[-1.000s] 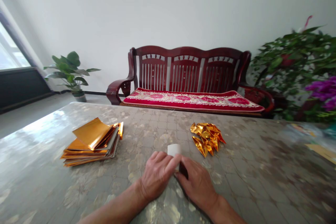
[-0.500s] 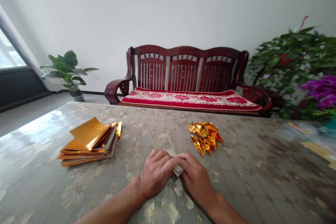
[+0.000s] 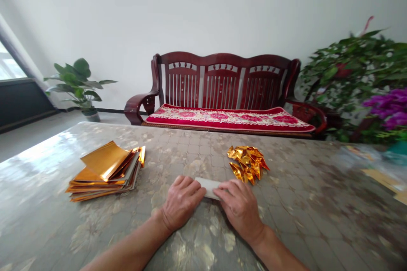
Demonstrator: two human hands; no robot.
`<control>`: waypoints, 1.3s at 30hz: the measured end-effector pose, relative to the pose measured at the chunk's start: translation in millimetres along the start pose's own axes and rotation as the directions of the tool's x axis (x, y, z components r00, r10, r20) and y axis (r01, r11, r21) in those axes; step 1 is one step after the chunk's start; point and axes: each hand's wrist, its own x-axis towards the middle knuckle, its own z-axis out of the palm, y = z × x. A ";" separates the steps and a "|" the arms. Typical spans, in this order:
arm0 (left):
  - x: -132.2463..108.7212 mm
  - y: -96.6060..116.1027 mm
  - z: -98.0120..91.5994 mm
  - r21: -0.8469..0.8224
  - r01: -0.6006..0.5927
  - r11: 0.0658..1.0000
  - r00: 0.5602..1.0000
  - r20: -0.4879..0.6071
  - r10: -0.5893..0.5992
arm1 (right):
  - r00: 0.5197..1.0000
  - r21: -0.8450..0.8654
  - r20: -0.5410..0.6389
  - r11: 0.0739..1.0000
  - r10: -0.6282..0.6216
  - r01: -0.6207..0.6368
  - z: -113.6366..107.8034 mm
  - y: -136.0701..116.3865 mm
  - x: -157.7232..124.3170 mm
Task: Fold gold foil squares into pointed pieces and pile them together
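Note:
My left hand (image 3: 180, 201) and my right hand (image 3: 241, 208) rest side by side on the table, fingers bent down onto a small folded paper (image 3: 209, 187) whose pale side faces up. The paper lies flat under the fingertips of both hands. Just beyond my right hand sits a heap of folded gold foil pieces (image 3: 248, 163). To the left lies a stack of flat gold foil sheets (image 3: 106, 170), the top one curled.
The table (image 3: 305, 203) has a glossy patterned cover. Behind it stand a dark red wooden bench (image 3: 222, 93) with a red cushion, a potted plant (image 3: 79, 87) at the left, and leafy plants with purple flowers (image 3: 365, 80) at the right. Some papers lie at the table's right edge.
The pale paper stood up between my fingers a second ago; it has been pressed down flat onto the table under both hands. The view has shifted slightly.

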 end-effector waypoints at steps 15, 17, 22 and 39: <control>-6.3 8.8 6.9 -0.086 0.106 0.991 0.967 0.241 -0.083 | 0.965 -0.042 0.259 0.999 0.041 -0.032 5.4 6.2 -16.2; -4.7 6.6 8.6 -0.119 0.162 0.980 0.959 0.251 -0.128 | 0.968 -0.030 0.246 0.998 0.055 -0.049 5.3 7.0 -16.5; -4.7 -1.3 12.6 -0.270 0.231 0.935 0.951 0.266 -0.158 | 0.961 -0.026 0.265 0.997 0.074 -0.069 6.8 9.6 -15.0; 0.5 -6.7 14.4 -0.317 0.514 0.797 0.841 0.371 -0.394 | 0.882 0.021 0.374 0.948 0.286 -0.316 11.8 17.2 -2.8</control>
